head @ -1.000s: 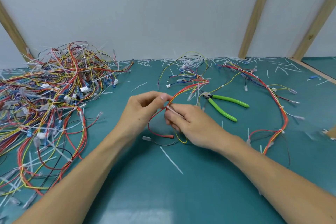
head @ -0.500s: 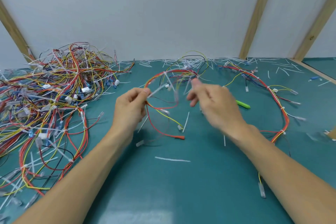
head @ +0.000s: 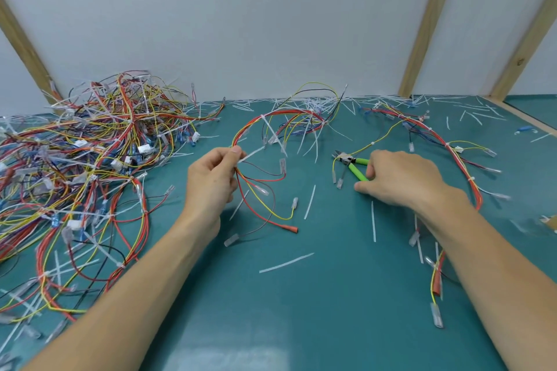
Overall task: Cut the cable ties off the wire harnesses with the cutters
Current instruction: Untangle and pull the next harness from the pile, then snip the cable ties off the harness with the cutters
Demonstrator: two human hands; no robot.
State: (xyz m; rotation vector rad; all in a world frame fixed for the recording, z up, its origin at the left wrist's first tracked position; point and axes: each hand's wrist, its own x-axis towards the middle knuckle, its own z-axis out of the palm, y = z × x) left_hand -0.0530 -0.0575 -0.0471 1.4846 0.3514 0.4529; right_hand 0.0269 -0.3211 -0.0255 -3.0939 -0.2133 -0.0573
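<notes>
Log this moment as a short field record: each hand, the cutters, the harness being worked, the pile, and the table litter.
left hand: raised off the table, pinching the harness
held harness: red, yellow and black wires in an arch, white ties still on it
right hand: down on the table, fingers closing on the green handles
cutters: lying on the table, tip pointing left
wire pile: tangled heap at far left
second harness: lying right of the cutters
table: teal, strewn with cut tie pieces

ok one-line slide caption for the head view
Left hand pinches a wire harness while the right hand takes up the green cutters on the teal table.
</notes>
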